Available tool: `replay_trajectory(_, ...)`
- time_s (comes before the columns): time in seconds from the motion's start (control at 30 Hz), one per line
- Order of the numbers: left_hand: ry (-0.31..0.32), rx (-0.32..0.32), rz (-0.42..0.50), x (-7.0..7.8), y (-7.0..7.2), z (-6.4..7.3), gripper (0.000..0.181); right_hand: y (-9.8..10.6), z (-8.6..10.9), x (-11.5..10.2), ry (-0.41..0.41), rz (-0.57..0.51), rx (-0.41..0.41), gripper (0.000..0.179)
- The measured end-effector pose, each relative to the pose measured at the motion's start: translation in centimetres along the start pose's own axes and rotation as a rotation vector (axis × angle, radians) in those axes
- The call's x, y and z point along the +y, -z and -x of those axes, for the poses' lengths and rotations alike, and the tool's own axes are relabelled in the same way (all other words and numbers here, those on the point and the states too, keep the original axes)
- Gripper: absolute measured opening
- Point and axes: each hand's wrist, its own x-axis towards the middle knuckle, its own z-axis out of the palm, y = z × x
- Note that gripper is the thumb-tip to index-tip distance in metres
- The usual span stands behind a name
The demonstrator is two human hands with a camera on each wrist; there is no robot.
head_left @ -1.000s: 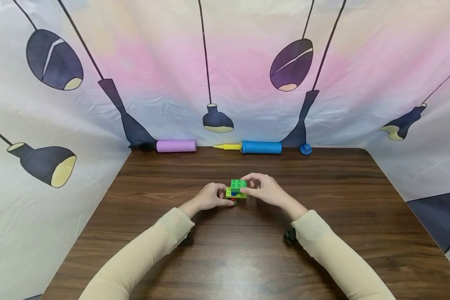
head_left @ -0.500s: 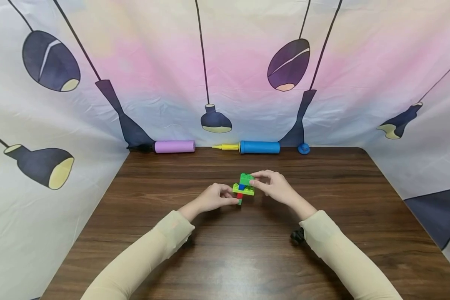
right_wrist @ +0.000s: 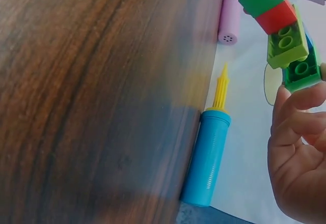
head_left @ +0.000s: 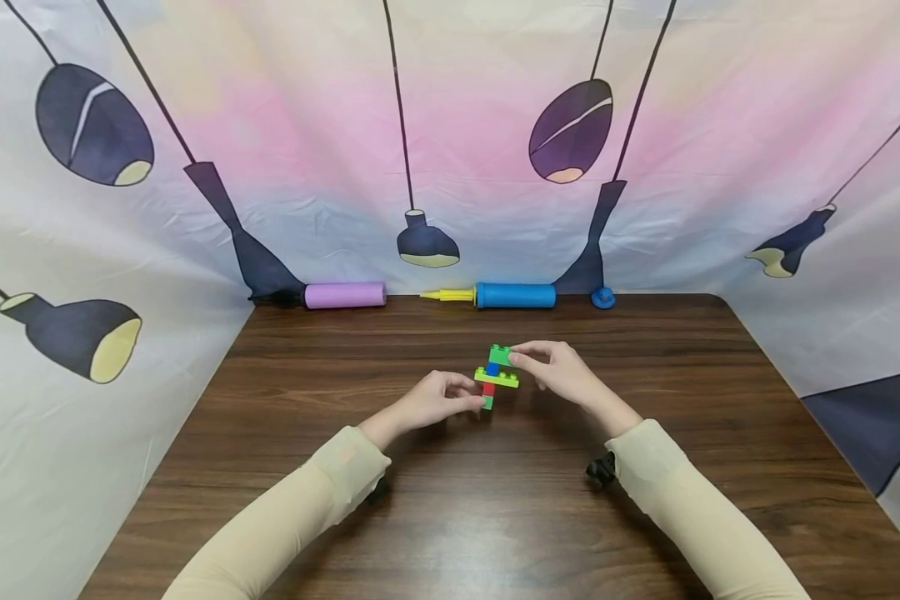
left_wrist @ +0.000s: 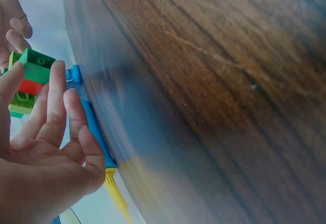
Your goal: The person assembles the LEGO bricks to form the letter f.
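Both hands hold one stack of toy building bricks over the table's middle in the head view. From bottom to top it has a green brick (head_left: 487,402), a red brick (head_left: 488,388), a wider lime brick (head_left: 497,378), a blue brick (head_left: 492,368) and another green brick (head_left: 501,356). My left hand (head_left: 431,400) pinches the bottom green brick (left_wrist: 38,70) between thumb and fingers. At the top, my right hand (head_left: 562,371) pinches the upper green brick (right_wrist: 303,74) by its right end. The right wrist view shows the hollow undersides of the lime brick (right_wrist: 285,46) and this upper brick.
Along the table's back edge lie a purple hand pump (head_left: 345,295), a blue hand pump (head_left: 516,295) with a yellow nozzle (head_left: 450,295), and a small blue object (head_left: 603,297). A lamp-printed cloth (head_left: 307,167) hangs right behind the brown wooden table (head_left: 450,517).
The brick stack has shifted right and tipped so its side now faces the head camera, showing the red and blue bricks more. Both hands have moved slightly right with it, keeping their pinch.
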Motion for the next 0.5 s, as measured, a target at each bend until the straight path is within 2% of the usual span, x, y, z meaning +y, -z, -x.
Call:
replay_trajectory(0.23,-0.024,-0.021,0.029,-0.28,-0.08,-0.04,0.041,0.17,0.07,0.09,-0.036,0.019,-0.041,0.051)
replay_trajectory(0.5,-0.076,0.015,0.024,-0.59,-0.3,-0.25,0.031,0.22,-0.1,0.34,-0.059,0.028,-0.07,0.05)
